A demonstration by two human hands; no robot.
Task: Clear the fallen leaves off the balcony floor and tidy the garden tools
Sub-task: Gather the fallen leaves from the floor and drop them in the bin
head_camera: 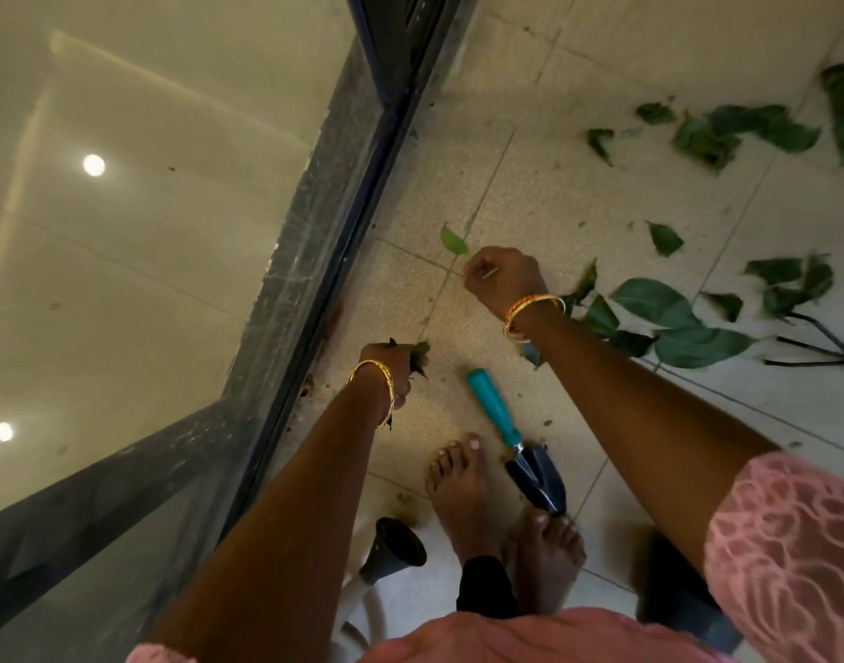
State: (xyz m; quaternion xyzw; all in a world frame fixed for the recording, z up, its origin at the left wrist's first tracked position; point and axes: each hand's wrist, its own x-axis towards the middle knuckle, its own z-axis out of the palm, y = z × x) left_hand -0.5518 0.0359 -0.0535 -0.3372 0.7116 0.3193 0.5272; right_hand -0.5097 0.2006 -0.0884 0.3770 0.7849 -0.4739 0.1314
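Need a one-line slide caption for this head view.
Right hand picks a light green leaf off the tiles; left hand grips gathered leaves; trowel lies between.

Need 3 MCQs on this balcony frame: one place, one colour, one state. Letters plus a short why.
1. Where does the trowel lie?
A. On the floor tiles by the bare feet
B. In the right hand
C. On the door sill

2. What colour is the trowel's handle?
A. Red
B. Teal
C. Yellow

3. What is the left hand doing?
A. Resting flat on the floor
B. Gripping the trowel
C. Holding gathered leaves

Key: 1 A, it lies on the tiles, blade toward the toes. 2 B, the handle is teal. 3 C, green leaf tips stick out of the curled fingers.
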